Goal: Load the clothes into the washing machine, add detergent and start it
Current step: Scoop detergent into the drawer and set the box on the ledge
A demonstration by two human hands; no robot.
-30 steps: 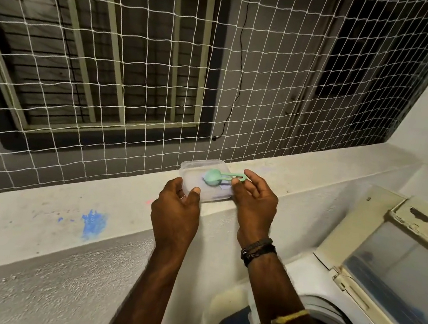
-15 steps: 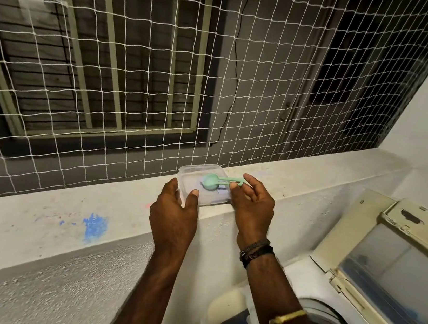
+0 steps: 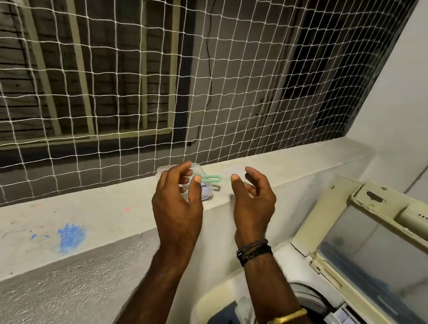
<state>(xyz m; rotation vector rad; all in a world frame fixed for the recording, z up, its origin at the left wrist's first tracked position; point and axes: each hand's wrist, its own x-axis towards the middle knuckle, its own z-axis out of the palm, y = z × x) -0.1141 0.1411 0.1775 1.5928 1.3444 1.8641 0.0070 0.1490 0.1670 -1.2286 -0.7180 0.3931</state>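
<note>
Both my hands hover loose and empty over the detergent box on the ledge.

My left hand and right hand have softly curled, parted fingers and grip nothing. The small clear plastic detergent box sits on the pale concrete ledge, half hidden behind my left hand; I cannot tell whether my fingertips touch it. The mint-green plastic scoop lies across its top, handle pointing at my right hand. The cream top-loading washing machine stands lower right, its glass-panelled lid raised. White rope netting rises behind the ledge.
</note>
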